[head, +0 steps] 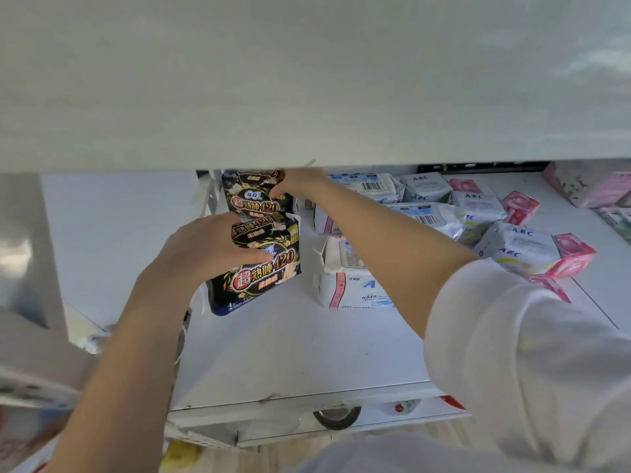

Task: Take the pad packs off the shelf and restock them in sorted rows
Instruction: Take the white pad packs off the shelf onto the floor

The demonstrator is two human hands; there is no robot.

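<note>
On the white shelf (290, 343), three black pad packs stand in a row running front to back along the left side. The left hand (208, 247) lies flat over the top of the front black pack (263, 274), fingers spread and thumb pressed against its face. The right hand (300, 184) reaches deeper, fingers closed on the top edge of the rear black pack (251, 196). To the right lie white packs (351, 278), pale ABC packs (519, 247) and pink packs (573, 254), loosely scattered.
</note>
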